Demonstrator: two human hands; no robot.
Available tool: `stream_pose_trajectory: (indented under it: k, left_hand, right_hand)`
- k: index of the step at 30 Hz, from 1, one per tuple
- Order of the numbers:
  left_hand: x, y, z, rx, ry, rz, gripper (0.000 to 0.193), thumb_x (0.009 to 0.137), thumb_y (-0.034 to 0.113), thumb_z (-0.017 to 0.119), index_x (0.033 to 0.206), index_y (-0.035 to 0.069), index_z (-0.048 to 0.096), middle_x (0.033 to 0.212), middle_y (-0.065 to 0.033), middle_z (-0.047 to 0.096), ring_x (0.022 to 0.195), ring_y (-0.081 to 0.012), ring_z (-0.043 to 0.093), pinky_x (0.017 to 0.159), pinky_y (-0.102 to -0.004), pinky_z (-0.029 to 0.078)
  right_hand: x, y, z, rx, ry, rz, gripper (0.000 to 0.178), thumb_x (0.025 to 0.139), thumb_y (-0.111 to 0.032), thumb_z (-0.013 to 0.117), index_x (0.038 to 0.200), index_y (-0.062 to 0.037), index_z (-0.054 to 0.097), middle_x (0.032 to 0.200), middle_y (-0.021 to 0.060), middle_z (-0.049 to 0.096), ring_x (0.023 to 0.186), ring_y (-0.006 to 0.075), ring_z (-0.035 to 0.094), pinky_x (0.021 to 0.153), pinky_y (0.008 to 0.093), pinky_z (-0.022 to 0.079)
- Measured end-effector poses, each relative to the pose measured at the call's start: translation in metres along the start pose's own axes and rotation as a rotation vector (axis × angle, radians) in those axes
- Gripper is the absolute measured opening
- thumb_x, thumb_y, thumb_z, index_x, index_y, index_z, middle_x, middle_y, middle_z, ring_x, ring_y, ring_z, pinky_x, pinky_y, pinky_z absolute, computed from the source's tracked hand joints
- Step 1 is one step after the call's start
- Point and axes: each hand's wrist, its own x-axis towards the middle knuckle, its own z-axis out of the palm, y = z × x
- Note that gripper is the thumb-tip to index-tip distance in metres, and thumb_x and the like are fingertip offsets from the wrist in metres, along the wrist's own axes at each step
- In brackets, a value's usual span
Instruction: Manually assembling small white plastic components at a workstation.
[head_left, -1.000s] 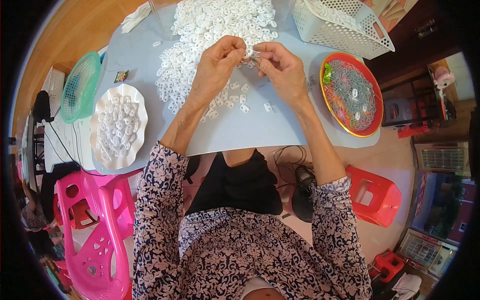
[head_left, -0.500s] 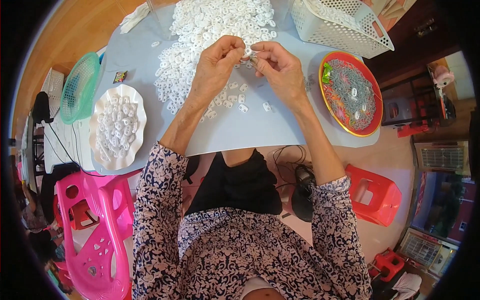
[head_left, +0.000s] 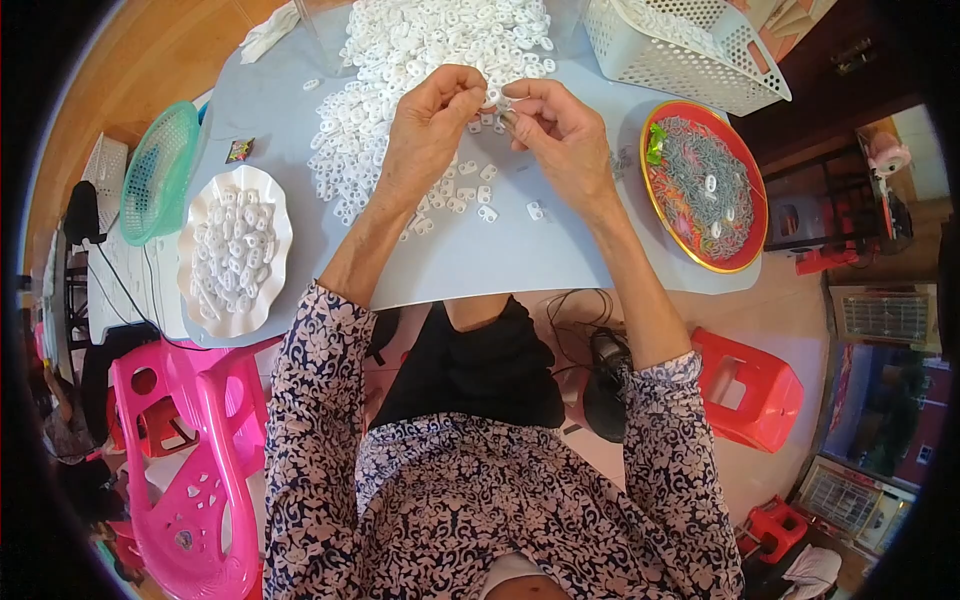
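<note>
Head view. Left hand (head_left: 425, 130): thumb and forefinger pinched closed on a small white piece (head_left: 492, 97). Right hand (head_left: 565, 140): fingers bent, thumb and forefinger slightly parted; whether this grip bears on the piece cannot be told. Position of piece: between the two sets of fingertips, right of the left grip, just beside the right forefinger tip, above the table (head_left: 480, 265).

Beyond the hands: heap of white pieces (head_left: 440, 40), spread over the far part of the table and behind the left hand. Loose white pieces (head_left: 487, 214), scattered between the forearms.

To the left: scalloped white dish (head_left: 236, 326), holding more white pieces; small dark wrapper (head_left: 239, 151).

To the right: red tray (head_left: 753, 195), gold-rimmed, with a mass of small grey parts (head_left: 700, 165); behind it, perforated pale basket (head_left: 670, 80), containing white pieces.
</note>
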Motion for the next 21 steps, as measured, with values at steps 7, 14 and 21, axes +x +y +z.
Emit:
stream_pose_trajectory:
  k: [7,14,21]
  left_hand:
    - [-0.0012,0.0003,-0.0014,0.031,-0.048,-0.015,0.015,0.091,0.012,0.055,0.1,0.0,0.058,0.09,0.0013,0.057,0.081,-0.0081,0.053,0.077,-0.0254,0.044]
    - [-0.0026,-0.0008,0.0042,0.123,-0.002,0.018,0.008,0.09,0.009,0.054,0.092,0.003,0.059,0.072,0.0056,0.05,0.064,-0.0021,0.044,0.054,-0.0175,0.034]
    - [-0.0034,0.0054,0.0073,0.205,-0.018,0.062,0.011,0.091,0.013,0.053,0.092,0.003,0.058,0.07,0.005,0.049,0.061,-0.0026,0.04,0.053,-0.0185,0.032]
  right_hand:
    - [-0.0005,0.0005,0.0007,0.02,0.009,0.001,0.025,0.082,0.0,0.057,0.106,-0.0006,0.058,0.077,0.001,0.062,0.064,0.0062,0.056,0.059,0.0201,0.047]
    - [-0.0012,0.0013,0.0019,-0.016,0.034,-0.014,0.024,0.082,0.0,0.057,0.106,-0.0015,0.059,0.077,0.0008,0.062,0.064,0.006,0.057,0.058,0.0199,0.046]
    - [-0.0012,0.0035,0.0027,0.005,0.06,-0.02,0.022,0.084,-0.002,0.059,0.105,-0.0014,0.06,0.078,0.0013,0.062,0.066,0.0072,0.059,0.06,0.0202,0.048]
